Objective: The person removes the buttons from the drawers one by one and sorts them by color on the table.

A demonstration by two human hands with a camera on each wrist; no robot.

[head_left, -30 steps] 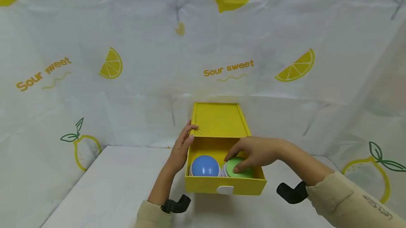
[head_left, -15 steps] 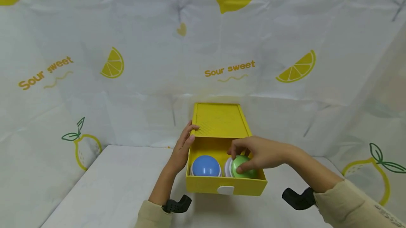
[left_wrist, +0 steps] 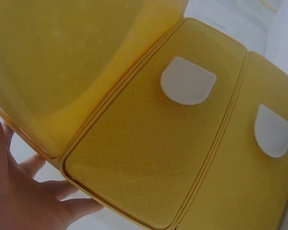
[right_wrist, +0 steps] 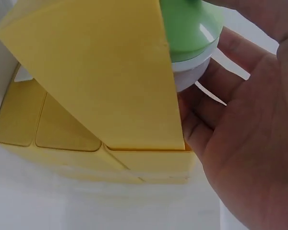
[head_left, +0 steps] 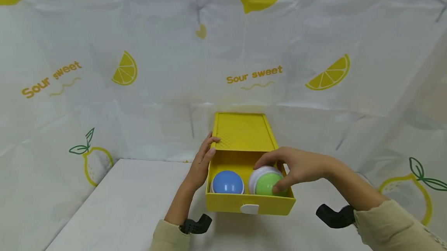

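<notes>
Right hand point(head_left: 298, 165) with green ball point(head_left: 267, 182) more aslant

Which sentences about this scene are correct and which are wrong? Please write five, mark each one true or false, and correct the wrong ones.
1. The right hand holds the green-and-white ball. True.
2. The blue ball sits in the open drawer. True.
3. In the head view, the blue ball is right of the green-and-white ball. False: it is to the left of it.
4. The left hand touches the yellow cabinet. True.
5. Every drawer of the cabinet is pulled out. False: the left wrist view shows two closed drawers with white handles.
</notes>
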